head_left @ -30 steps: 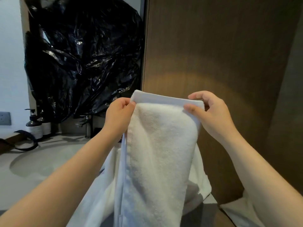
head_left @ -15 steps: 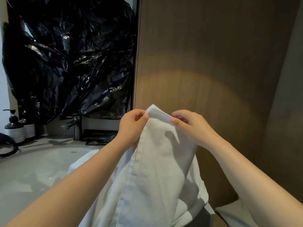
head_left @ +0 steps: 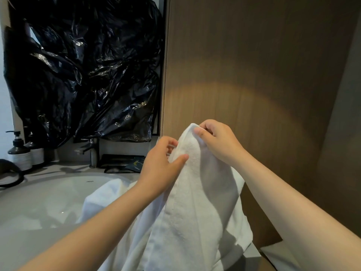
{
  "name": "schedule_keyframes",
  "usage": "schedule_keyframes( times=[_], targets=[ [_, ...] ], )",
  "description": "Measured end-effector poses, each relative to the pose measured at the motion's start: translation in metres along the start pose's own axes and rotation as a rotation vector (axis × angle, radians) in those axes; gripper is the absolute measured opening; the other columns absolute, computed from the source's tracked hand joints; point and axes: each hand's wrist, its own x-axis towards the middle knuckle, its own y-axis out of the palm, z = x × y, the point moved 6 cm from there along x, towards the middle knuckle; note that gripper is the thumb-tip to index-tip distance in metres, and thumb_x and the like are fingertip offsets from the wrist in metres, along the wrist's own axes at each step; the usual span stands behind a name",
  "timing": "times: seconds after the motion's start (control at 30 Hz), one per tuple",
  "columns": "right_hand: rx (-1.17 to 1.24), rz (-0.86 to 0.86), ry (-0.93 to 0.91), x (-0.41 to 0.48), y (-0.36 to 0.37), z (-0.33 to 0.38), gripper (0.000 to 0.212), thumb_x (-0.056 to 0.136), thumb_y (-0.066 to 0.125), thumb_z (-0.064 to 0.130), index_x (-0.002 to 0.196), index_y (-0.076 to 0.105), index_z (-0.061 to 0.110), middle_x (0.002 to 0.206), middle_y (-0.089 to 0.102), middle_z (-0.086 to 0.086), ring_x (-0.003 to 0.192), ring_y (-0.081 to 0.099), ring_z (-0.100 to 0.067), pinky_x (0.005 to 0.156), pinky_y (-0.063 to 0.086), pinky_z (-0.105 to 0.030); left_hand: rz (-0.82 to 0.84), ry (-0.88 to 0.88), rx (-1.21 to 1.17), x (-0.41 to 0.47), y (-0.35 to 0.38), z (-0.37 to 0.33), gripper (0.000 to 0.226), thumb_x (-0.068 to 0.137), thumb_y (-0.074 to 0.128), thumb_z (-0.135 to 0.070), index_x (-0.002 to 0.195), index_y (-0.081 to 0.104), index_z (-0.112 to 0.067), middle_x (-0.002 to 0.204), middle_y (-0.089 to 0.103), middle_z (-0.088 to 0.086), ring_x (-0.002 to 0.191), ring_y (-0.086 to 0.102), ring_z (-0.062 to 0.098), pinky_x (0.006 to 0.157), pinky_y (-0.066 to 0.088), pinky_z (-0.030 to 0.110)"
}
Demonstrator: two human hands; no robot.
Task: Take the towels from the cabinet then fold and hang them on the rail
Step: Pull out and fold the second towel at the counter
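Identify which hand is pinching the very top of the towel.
The right hand pinches the topmost corner of the white towel; the left hand grips its edge lower down, thumb across the front.

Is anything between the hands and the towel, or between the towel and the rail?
Nothing visible: the left hand and right hand both pinch the white towel near its top. No rail is in view, so that path cannot be judged.

- A bathroom: a pale oval basin (head_left: 58, 194) is sunk into a grey worktop (head_left: 64, 169), with a metal tap (head_left: 91, 151) behind it.
- Two pump bottles (head_left: 19, 153) stand at the worktop's back left.
- A white towel (head_left: 195, 212) hangs before a wood-panelled wall (head_left: 254, 75).
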Motion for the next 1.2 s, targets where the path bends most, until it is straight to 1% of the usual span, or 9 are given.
schedule_keyframes(
  times=[0.1, 0.23, 0.37, 0.57, 0.67, 0.87, 0.97, 1.1, 1.2],
  targets=[
    [-0.016, -0.034, 0.007, -0.001, -0.005, -0.001, 0.026, 0.098, 0.054, 0.034, 0.078, 0.058, 0.017, 0.073, 0.055, 0.010, 0.068, 0.050, -0.007, 0.061, 0.038, -0.023, 0.015, 0.013, 0.051, -0.011, -0.005, 0.004, 0.012, 0.083, 0.069, -0.037, 0.079, 0.063, -0.028, 0.069, 0.061, -0.021, 0.063, 0.054, 0.000, 0.058, 0.039, 0.013],
    [-0.024, -0.104, 0.045, -0.004, -0.012, -0.001, 0.026, 0.096, 0.054, 0.033, 0.076, 0.056, 0.015, 0.073, 0.053, 0.010, 0.068, 0.049, -0.009, 0.061, 0.039, -0.029, 0.143, -0.004, 0.107, -0.021, -0.003, 0.008, 0.048, 0.084, 0.069, -0.036, 0.052, 0.040, -0.015, 0.047, 0.033, -0.007, 0.045, 0.031, 0.008, 0.048, 0.026, 0.018],
    [-0.049, -0.172, 0.109, -0.007, -0.024, -0.004, 0.028, 0.095, 0.051, 0.031, 0.069, 0.047, 0.021, 0.073, 0.051, 0.008, 0.071, 0.049, -0.014, 0.066, 0.043, -0.037, 0.274, -0.044, 0.107, -0.044, 0.008, 0.012, 0.046, 0.082, 0.067, -0.037, 0.057, 0.036, -0.014, 0.057, 0.028, 0.001, 0.052, 0.027, 0.012, 0.055, 0.026, 0.029],
    [-0.071, -0.234, 0.155, -0.013, -0.040, -0.015, 0.040, 0.095, 0.048, 0.029, 0.060, 0.030, 0.021, 0.059, 0.034, 0.008, 0.057, 0.034, -0.013, 0.058, 0.030, -0.034, 0.441, -0.098, 0.124, -0.073, 0.011, 0.018, 0.044, 0.074, 0.067, -0.045, 0.056, 0.042, -0.014, 0.059, 0.038, -0.002, 0.055, 0.037, 0.010, 0.054, 0.030, 0.025],
    [-0.069, -0.262, 0.167, -0.019, -0.050, -0.018, 0.041, 0.096, 0.049, 0.031, 0.059, 0.032, 0.023, 0.059, 0.036, 0.010, 0.056, 0.036, -0.011, 0.058, 0.031, -0.033, 0.431, -0.099, 0.083, -0.073, -0.001, 0.016, 0.047, 0.070, 0.062, -0.050, 0.058, 0.046, -0.007, 0.060, 0.041, -0.003, 0.057, 0.039, 0.008, 0.057, 0.031, 0.026],
    [-0.051, -0.315, 0.134, -0.029, -0.067, -0.013, 0.038, 0.097, 0.050, 0.035, 0.064, 0.042, 0.018, 0.065, 0.044, 0.006, 0.063, 0.044, -0.013, 0.062, 0.039, -0.037, 0.416, -0.104, 0.052, -0.081, -0.035, 0.013, 0.057, 0.081, 0.075, -0.040, 0.040, 0.041, -0.020, 0.043, 0.034, -0.012, 0.043, 0.033, 0.003, 0.045, 0.026, 0.014],
    [-0.052, -0.369, 0.148, -0.033, -0.078, -0.010, 0.038, 0.097, 0.049, 0.034, 0.062, 0.039, 0.021, 0.066, 0.043, 0.008, 0.064, 0.043, -0.013, 0.060, 0.035, -0.033, 0.508, -0.095, 0.155, -0.101, -0.042, 0.015, 0.056, 0.074, 0.077, -0.047, 0.043, 0.040, -0.019, 0.047, 0.031, -0.010, 0.046, 0.031, 0.004, 0.046, 0.024, 0.017],
    [-0.047, -0.376, 0.211, -0.038, -0.087, -0.021, 0.040, 0.098, 0.049, 0.033, 0.061, 0.038, 0.023, 0.065, 0.040, 0.009, 0.065, 0.041, -0.014, 0.065, 0.032, -0.033, 0.399, -0.098, 0.156, -0.089, -0.075, 0.014, 0.049, 0.062, 0.065, -0.060, 0.048, 0.048, -0.016, 0.048, 0.040, -0.009, 0.048, 0.036, 0.007, 0.052, 0.030, 0.025],
    [-0.081, -0.378, 0.262, -0.045, -0.084, -0.035, 0.042, 0.099, 0.048, 0.030, 0.060, 0.037, 0.022, 0.064, 0.040, 0.006, 0.065, 0.039, -0.017, 0.063, 0.026, -0.032, 0.417, -0.111, 0.125, -0.060, -0.100, 0.016, 0.049, 0.069, 0.065, -0.052, 0.060, 0.056, -0.005, 0.056, 0.048, -0.003, 0.053, 0.043, 0.010, 0.056, 0.034, 0.028]
  ],
)
